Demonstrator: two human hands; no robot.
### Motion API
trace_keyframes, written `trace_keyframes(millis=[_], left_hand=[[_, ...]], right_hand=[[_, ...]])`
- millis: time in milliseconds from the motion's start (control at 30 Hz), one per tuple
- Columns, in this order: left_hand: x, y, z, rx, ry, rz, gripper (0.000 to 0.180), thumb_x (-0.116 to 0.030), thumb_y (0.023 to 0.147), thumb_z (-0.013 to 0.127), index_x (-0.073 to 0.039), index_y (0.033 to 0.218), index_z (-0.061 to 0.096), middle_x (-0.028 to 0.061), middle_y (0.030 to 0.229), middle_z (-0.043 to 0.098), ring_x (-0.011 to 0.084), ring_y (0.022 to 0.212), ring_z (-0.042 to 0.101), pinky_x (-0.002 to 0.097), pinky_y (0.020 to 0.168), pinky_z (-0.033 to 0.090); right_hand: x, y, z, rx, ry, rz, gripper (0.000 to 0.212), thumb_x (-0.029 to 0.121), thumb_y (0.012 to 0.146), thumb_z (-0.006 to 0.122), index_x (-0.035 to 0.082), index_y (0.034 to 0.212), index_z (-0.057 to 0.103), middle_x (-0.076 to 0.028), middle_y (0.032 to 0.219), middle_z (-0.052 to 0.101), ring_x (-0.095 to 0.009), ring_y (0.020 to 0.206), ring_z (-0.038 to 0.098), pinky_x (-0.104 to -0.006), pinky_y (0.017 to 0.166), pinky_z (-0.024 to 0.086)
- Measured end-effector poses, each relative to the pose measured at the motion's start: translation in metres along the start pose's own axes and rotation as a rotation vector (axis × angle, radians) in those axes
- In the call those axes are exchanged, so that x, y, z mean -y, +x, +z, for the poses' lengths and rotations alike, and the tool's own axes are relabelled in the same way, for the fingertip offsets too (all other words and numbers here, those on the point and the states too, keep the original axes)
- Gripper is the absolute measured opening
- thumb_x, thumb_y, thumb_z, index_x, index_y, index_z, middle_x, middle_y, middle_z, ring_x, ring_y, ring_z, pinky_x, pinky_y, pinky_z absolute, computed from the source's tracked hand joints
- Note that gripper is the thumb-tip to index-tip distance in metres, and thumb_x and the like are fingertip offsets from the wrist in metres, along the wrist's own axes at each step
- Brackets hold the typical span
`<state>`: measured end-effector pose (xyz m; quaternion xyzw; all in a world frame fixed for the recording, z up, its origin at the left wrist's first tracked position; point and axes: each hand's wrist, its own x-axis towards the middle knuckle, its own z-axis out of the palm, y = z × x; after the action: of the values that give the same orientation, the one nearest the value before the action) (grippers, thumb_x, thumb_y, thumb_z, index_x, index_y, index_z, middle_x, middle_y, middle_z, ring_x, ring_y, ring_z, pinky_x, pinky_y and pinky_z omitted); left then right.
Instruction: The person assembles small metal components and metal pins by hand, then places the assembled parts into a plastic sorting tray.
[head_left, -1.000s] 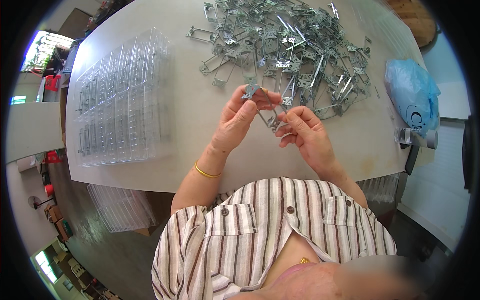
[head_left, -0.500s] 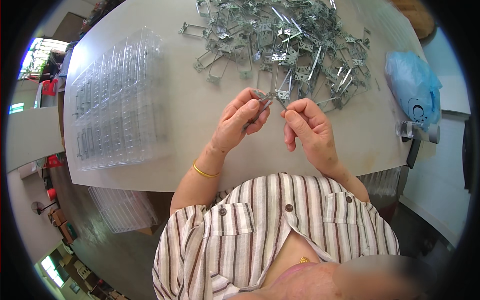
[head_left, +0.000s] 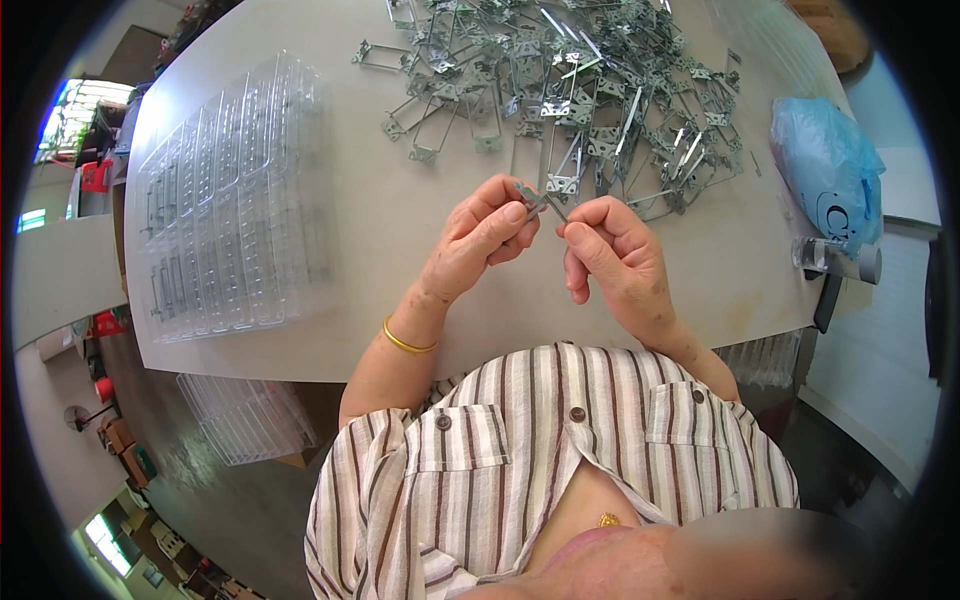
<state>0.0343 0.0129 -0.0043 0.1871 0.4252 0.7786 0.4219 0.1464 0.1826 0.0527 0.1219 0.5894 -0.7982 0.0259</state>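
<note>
Above the near part of the pale table (head_left: 390,200), my left hand (head_left: 468,245) pinches a small grey metal bracket (head_left: 531,199) between thumb and fingers. Part of the bracket is hidden by the fingers. My right hand (head_left: 625,265) is closed with thumb and forefinger on a thin metal strip (head_left: 556,208), whose upper end meets or crosses the bracket. Whether the two pieces are joined is too small to tell. Just beyond both hands lies a heap of similar metal brackets (head_left: 590,100), tangled together, with bent plates and long thin arms.
Clear plastic compartment trays (head_left: 230,210), stacked at the left, hold some metal pieces. At the right edge sit a blue plastic bag (head_left: 828,165) and a clear bottle (head_left: 835,258) on its side. More clear trays (head_left: 245,420) stand below the table's left front edge.
The bracket has turned in my left fingers; the part that stuck out below them no longer shows. My right hand has shifted very slightly left with the strip.
</note>
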Motion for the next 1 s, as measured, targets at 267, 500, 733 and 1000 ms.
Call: trace_keyframes(millis=[267,500,733,1000], left_hand=[[-0.002,0.0,-0.001,0.001,0.069,0.004,0.033,-0.032,0.099,0.057,-0.003,0.113,0.055,-0.0035,0.076,0.045,0.0046,0.061,0.037,0.0187,0.049,0.026],[-0.006,-0.002,0.006,-0.043,0.212,-0.019,0.031,-0.028,0.097,0.06,-0.002,0.114,0.055,-0.0017,0.077,0.05,0.0033,0.061,0.036,0.019,0.052,0.026],[-0.004,-0.001,0.011,-0.003,0.219,-0.009,0.03,-0.025,0.095,0.065,-0.002,0.112,0.058,-0.003,0.082,0.053,0.0036,0.072,0.042,0.0196,0.058,0.033],[-0.004,-0.003,0.007,0.063,0.3,-0.078,0.03,-0.023,0.095,0.067,0.001,0.111,0.058,-0.0032,0.084,0.053,0.0031,0.071,0.043,0.0194,0.06,0.035]], right_hand=[[0.001,-0.001,0.001,-0.009,-0.003,0.006,0.015,0.013,0.101,0.053,0.002,0.112,0.05,-0.002,0.065,0.059,-0.007,0.055,0.052,-0.0224,0.051,0.042],[0.007,-0.001,0.006,-0.023,0.032,0.025,0.031,0.012,0.101,0.052,-0.002,0.128,0.044,-0.002,0.065,0.059,-0.008,0.055,0.052,-0.0226,0.052,0.043],[0.007,0.001,0.003,-0.002,-0.024,0.085,0.024,0.014,0.102,0.052,0.0,0.121,0.052,0.0,0.063,0.057,-0.007,0.055,0.052,-0.0219,0.053,0.044],[0.004,0.006,-0.016,0.025,0.031,0.145,0.016,0.019,0.1,0.059,0.004,0.104,0.063,0.004,0.063,0.056,-0.002,0.043,0.044,-0.0195,0.041,0.036]])
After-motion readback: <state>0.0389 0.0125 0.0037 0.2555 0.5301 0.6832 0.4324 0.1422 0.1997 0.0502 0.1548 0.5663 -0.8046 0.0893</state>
